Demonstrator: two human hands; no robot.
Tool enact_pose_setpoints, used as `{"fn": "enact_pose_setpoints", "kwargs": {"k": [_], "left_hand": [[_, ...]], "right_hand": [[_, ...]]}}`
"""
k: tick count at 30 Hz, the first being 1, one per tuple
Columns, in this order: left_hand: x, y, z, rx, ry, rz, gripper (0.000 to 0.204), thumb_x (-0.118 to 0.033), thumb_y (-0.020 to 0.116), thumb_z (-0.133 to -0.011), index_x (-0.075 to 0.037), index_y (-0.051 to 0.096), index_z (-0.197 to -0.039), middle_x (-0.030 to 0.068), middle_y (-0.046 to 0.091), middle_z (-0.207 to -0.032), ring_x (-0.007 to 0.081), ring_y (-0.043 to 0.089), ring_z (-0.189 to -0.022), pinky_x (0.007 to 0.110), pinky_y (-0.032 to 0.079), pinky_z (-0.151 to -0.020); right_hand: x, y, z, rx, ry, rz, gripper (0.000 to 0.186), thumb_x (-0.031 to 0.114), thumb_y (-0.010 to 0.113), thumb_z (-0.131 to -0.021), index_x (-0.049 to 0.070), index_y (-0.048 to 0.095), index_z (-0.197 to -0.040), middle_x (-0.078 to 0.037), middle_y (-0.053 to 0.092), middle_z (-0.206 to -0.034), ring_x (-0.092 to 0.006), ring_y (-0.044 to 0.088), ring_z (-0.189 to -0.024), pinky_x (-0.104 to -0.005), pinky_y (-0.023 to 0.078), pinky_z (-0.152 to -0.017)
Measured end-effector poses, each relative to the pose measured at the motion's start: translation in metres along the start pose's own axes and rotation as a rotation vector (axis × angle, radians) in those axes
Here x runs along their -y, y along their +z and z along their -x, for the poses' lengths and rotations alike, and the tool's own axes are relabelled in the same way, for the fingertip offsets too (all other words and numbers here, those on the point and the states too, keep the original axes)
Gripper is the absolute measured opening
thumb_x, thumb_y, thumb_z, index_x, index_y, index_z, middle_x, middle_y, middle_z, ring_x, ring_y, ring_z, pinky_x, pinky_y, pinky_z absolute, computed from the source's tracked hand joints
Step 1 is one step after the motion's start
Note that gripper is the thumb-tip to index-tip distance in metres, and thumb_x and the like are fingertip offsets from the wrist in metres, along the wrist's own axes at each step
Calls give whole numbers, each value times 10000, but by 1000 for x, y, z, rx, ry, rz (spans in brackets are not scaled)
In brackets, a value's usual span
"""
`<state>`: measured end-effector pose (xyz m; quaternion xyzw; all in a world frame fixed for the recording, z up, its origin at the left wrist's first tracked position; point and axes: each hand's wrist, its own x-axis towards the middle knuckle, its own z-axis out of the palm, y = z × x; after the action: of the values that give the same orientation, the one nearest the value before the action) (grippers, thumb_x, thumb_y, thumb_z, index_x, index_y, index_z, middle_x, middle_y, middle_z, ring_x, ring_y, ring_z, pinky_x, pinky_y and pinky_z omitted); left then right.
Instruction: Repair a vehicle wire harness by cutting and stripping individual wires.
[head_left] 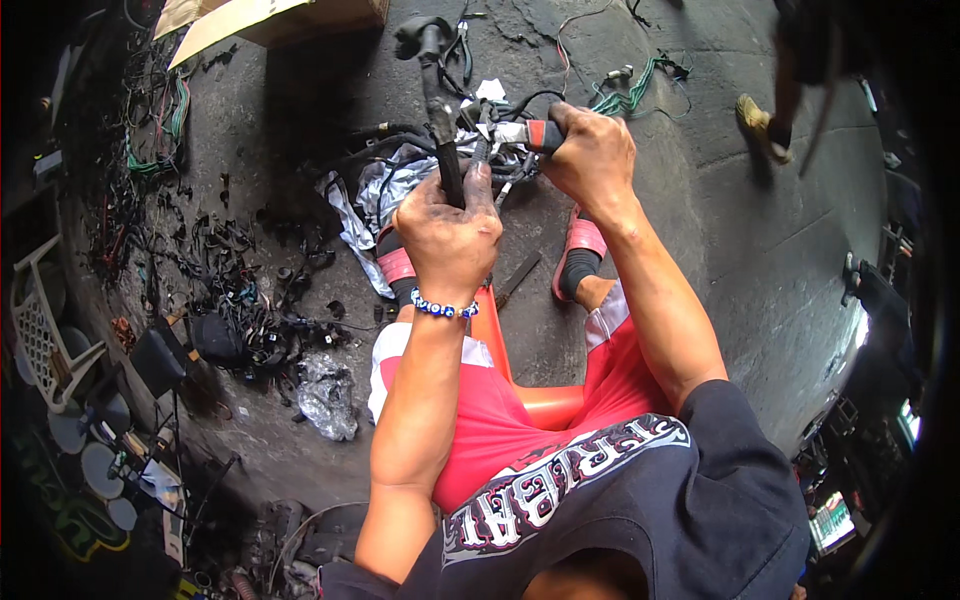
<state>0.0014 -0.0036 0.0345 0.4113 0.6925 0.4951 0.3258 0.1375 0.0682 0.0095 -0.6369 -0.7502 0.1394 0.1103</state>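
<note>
My left hand, wearing a blue-beaded bracelet, is wrapped round a thick black-sheathed wiring harness, with the thumb along a ribbed grey piece. The harness rises past the fingers to a bulky black end at the top. Closed round the black handle of a cutter-like hand tool is my right hand. The tool has a red band and a silver front end, which points left at the harness; its tip is hard to make out among the cables. More black cables and a crumpled silver-grey sheet lie beneath.
Pliers and green wires lie beyond my hands. A cardboard box is at the far left. Black connector scraps and clear plastic cover the left floor. A flat dark strip lies between my feet. Another person's shoe stands right.
</note>
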Motion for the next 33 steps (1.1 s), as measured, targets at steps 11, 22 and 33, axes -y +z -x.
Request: {"fn": "enact_pose_setpoints", "kwargs": {"k": [11, 22, 33], "left_hand": [[9, -22, 0, -40, -257, 72, 121, -55, 638, -769, 64, 612, -768, 55, 609, -626, 88, 557, -538, 208, 423, -495], [14, 13, 17, 78, 15, 11, 81, -65, 630, -760, 12, 620, -736, 56, 551, -529, 73, 466, -464, 257, 381, -448], [-6, -6, 38, 22, -143, 119, 107, -65, 601, -811, 40, 598, -793, 39, 589, -624, 74, 519, -502, 188, 390, -452]], "right_hand": [[-2, -10, 7, -180, 11, -526, 209, 168, 656, -710, 0, 570, -802, -102, 577, -689, -165, 538, -608, -290, 435, -575], [9, 6, 5, -151, -227, -755, 168, 113, 685, -690, 18, 579, -779, -108, 531, -737, -250, 544, -685, -309, 427, -610], [-63, -5, -33, -457, 451, -571, 139, 116, 606, -745, 12, 565, -663, -48, 568, -560, -147, 496, -414, -332, 417, -443]]}}
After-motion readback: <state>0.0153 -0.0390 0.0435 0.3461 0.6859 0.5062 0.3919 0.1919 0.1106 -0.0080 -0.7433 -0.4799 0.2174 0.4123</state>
